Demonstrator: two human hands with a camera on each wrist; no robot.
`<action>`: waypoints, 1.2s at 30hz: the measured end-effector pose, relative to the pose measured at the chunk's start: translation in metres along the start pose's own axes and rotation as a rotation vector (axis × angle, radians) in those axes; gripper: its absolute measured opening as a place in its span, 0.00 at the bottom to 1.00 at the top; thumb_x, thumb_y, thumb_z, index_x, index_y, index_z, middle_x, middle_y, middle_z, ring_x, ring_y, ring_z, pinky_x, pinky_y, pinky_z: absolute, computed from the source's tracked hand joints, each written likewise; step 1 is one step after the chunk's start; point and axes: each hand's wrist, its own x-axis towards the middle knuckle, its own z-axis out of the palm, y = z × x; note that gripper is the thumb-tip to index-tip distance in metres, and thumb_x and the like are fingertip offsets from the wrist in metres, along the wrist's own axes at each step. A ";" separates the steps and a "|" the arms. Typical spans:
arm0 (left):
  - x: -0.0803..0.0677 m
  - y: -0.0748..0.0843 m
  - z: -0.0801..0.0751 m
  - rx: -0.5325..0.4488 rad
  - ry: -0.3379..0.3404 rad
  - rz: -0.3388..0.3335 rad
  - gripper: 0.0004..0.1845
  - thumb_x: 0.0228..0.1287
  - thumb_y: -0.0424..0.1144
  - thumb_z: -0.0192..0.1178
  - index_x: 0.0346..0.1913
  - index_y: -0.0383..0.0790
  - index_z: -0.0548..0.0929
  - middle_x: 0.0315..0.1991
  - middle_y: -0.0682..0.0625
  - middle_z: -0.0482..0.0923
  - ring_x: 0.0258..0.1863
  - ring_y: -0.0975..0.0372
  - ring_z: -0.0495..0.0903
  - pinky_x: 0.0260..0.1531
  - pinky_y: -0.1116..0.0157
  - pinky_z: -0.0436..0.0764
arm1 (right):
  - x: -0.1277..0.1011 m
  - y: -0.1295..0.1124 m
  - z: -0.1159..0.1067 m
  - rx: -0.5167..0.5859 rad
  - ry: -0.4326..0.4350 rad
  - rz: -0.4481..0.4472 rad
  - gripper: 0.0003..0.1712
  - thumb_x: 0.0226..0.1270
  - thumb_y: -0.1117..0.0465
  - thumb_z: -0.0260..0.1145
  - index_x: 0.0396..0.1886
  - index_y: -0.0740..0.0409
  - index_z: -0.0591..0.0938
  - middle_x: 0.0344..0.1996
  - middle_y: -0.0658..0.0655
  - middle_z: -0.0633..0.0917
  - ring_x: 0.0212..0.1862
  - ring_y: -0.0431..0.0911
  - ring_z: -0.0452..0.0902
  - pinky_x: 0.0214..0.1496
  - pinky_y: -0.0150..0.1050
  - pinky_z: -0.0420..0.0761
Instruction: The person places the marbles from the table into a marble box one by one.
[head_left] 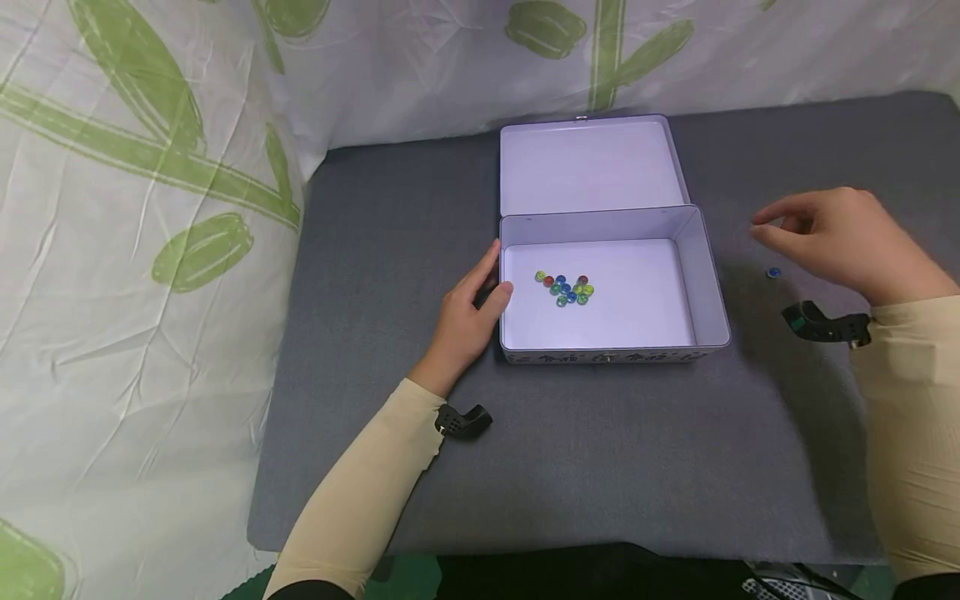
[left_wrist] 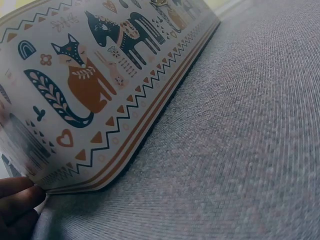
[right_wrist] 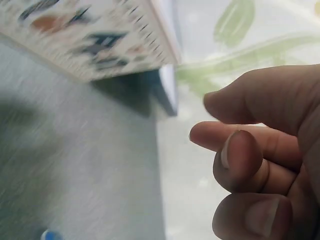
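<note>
A tin box (head_left: 615, 354) stands on the grey table, its lid (head_left: 592, 167) laid back behind it. Several glass marbles (head_left: 566, 288) in green, blue and red lie in a cluster on the left of its pale floor. My left hand (head_left: 468, 321) holds the box at its left wall, thumb over the rim and fingers outside; its fingers (left_wrist: 20, 200) show at the box's lower corner. To the right of the box, my right hand (head_left: 843, 237) is raised with loosely bent fingers; thumb and index finger (right_wrist: 215, 135) stand apart, nothing between them. A blue marble (head_left: 773, 272) lies on the table below it.
The grey table (head_left: 600, 467) reaches back to a white curtain (head_left: 420, 67) with green leaf prints, which also hangs along the left side. Black wrist-worn devices (head_left: 463, 422) sit on both forearms. Cables (head_left: 802, 579) show below the table's front edge.
</note>
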 end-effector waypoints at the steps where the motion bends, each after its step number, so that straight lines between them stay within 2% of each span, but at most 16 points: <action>1: 0.000 0.000 0.000 0.000 0.000 0.000 0.34 0.76 0.53 0.54 0.81 0.49 0.67 0.79 0.51 0.66 0.73 0.58 0.74 0.75 0.58 0.69 | 0.000 0.004 0.002 -0.008 0.000 -0.001 0.23 0.77 0.49 0.65 0.55 0.63 0.88 0.28 0.53 0.84 0.25 0.42 0.68 0.28 0.35 0.65; 10: -0.001 0.000 0.000 -0.001 -0.009 -0.007 0.34 0.76 0.53 0.54 0.82 0.51 0.66 0.80 0.53 0.65 0.74 0.60 0.72 0.75 0.59 0.68 | -0.001 0.034 0.013 -0.040 -0.072 0.043 0.25 0.77 0.51 0.65 0.59 0.66 0.86 0.33 0.58 0.87 0.29 0.45 0.73 0.30 0.38 0.69; 17: -0.002 0.000 -0.001 -0.007 -0.007 -0.008 0.34 0.76 0.53 0.54 0.82 0.51 0.66 0.80 0.53 0.66 0.73 0.60 0.72 0.75 0.58 0.68 | -0.004 0.051 0.021 -0.044 -0.098 0.046 0.21 0.74 0.56 0.65 0.57 0.68 0.85 0.33 0.60 0.88 0.28 0.43 0.74 0.30 0.39 0.70; 21: -0.003 0.000 -0.001 -0.007 -0.008 -0.016 0.35 0.76 0.53 0.54 0.82 0.51 0.66 0.79 0.53 0.66 0.73 0.60 0.72 0.75 0.59 0.68 | -0.004 0.057 0.025 -0.057 -0.119 0.053 0.20 0.73 0.59 0.65 0.56 0.70 0.85 0.32 0.60 0.87 0.28 0.47 0.74 0.31 0.42 0.71; 36: -0.001 0.001 -0.001 -0.005 -0.011 -0.016 0.34 0.76 0.53 0.54 0.82 0.51 0.66 0.80 0.54 0.65 0.74 0.59 0.72 0.75 0.58 0.68 | 0.000 0.067 0.034 -0.057 -0.154 0.026 0.17 0.67 0.63 0.69 0.52 0.68 0.85 0.33 0.63 0.89 0.32 0.46 0.79 0.34 0.43 0.73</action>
